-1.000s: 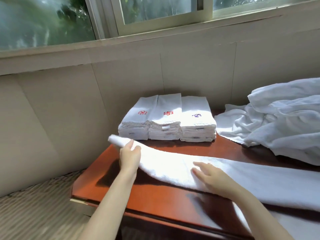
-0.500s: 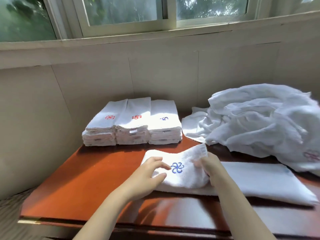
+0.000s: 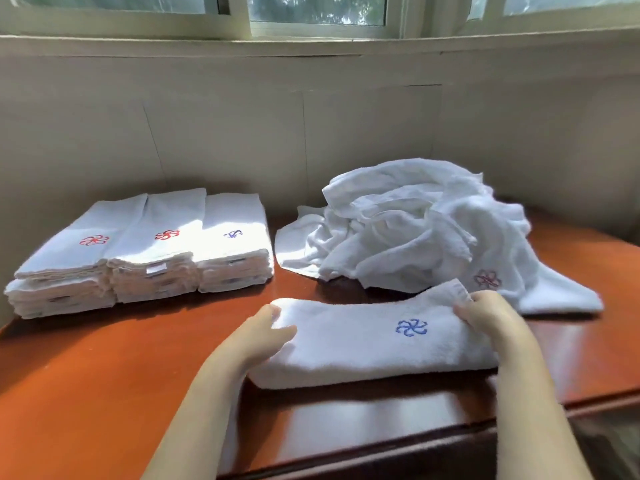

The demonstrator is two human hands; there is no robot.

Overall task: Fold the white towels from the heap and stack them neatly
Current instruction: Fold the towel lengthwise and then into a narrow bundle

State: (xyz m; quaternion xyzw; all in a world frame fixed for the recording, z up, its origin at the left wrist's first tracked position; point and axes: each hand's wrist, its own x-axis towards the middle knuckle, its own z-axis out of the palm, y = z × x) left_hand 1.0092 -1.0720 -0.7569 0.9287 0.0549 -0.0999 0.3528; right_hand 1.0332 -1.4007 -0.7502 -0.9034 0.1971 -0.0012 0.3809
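On table (image 3: 104, 393), towel (image 3: 363, 344), left hand (image 3: 259, 337), right hand (image 3: 491, 317)

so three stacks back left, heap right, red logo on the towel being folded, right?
Not red: the head view shows a blue logo on the towel gripped by the left hand and right hand. Three stacks back left, heap right, as said.

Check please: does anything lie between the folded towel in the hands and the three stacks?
Nothing visible. The left hand and right hand hold the folded white towel with blue emblem; only bare reddish wooden table separates it from the three stacks of folded white towels.
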